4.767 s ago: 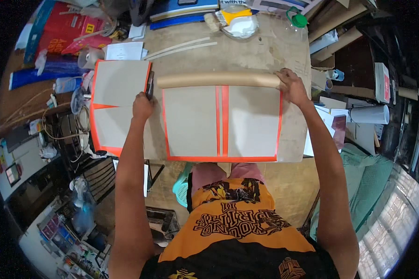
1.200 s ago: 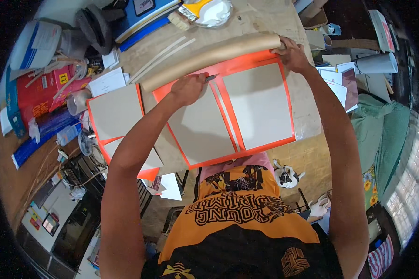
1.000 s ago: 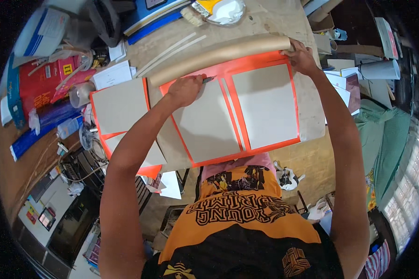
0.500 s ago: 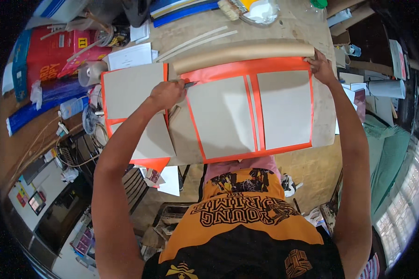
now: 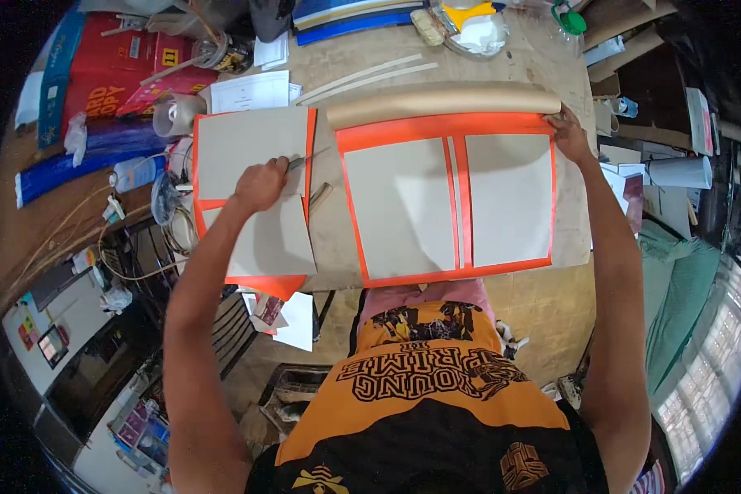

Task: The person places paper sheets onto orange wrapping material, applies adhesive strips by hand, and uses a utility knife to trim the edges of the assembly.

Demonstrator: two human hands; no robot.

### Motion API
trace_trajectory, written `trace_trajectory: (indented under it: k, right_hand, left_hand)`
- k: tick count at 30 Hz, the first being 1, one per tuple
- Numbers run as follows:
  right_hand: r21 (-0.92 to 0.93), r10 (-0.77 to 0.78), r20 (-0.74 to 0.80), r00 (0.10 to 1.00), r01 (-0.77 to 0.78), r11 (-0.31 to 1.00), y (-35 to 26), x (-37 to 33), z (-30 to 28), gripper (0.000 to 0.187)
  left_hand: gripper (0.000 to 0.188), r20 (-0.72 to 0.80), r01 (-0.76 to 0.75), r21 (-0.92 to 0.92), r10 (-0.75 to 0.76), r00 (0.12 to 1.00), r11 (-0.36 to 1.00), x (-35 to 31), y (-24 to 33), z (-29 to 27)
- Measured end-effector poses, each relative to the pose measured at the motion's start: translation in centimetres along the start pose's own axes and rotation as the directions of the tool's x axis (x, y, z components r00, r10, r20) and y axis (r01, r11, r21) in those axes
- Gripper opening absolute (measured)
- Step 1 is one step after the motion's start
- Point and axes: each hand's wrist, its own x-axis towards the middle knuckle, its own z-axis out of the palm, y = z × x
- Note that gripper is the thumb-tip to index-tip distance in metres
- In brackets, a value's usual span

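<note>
My left hand [image 5: 262, 184] is closed round a thin knife [image 5: 296, 162], its blade pointing right, above a grey board [image 5: 251, 144] on orange backing. Another grey board [image 5: 267, 235] lies nearer me on the same side. My right hand [image 5: 571, 138] grips the right end of a tan paper roll [image 5: 445, 102], fingers curled at the corner of the orange sheet [image 5: 403, 130]. That roll runs along the sheet's far edge. On the sheet lie two large grey boards, the left one [image 5: 399, 214] and the right one [image 5: 510, 198], with a narrow grey strip [image 5: 455, 202] between them.
Thin pale strips [image 5: 370, 78] and white papers [image 5: 251, 90] lie farther back on the table. Beyond are a brush [image 5: 426, 29], a tub of white paste [image 5: 479, 34] and a green-capped bottle [image 5: 570, 20]. Red packages [image 5: 132, 62] and a clear cup [image 5: 177, 114] stand left.
My left hand has moved left with the knife, off the orange sheet's far left corner to over the left boards. My right hand remains at the roll's end, slightly lower in view.
</note>
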Motion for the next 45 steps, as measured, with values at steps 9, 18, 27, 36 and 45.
trace_trajectory:
  k: [9, 18, 27, 36, 45]
  right_hand:
    - [-0.168, -0.367, -0.301, 0.88, 0.33, 0.929, -13.1, -1.4, 0.3, 0.046]
    - [-0.153, -0.42, 0.301, 0.856, 0.478, 0.865, -24.4, 4.0, 6.2, 0.061]
    - [-0.13, -0.48, 0.437, 0.761, 0.581, 0.803, -26.5, 5.8, 7.2, 0.054]
    - [-0.111, -0.487, 0.377, 0.788, 0.56, 0.821, -26.7, 6.4, 7.7, 0.05]
    - [0.114, -0.541, 0.618, 0.57, 0.616, 0.78, -27.5, 8.4, 6.8, 0.053]
  left_hand:
    - [0.057, -0.354, 0.242, -0.54, -0.478, 0.804, 0.807, -0.3, 13.4, 9.4]
    - [0.069, -0.424, 0.463, -0.42, -0.62, 0.66, 0.781, 1.1, 20.3, 7.8]
    - [0.091, -0.256, 0.474, -0.378, -0.582, 0.772, 0.795, 2.7, 26.1, 14.3]
    - [0.091, -0.201, 0.507, -0.365, -0.598, 0.776, 0.781, 2.9, 25.6, 13.9]
    - [0.092, -0.185, 0.501, -0.383, -0.596, 0.782, 0.776, 2.6, 24.8, 13.8]
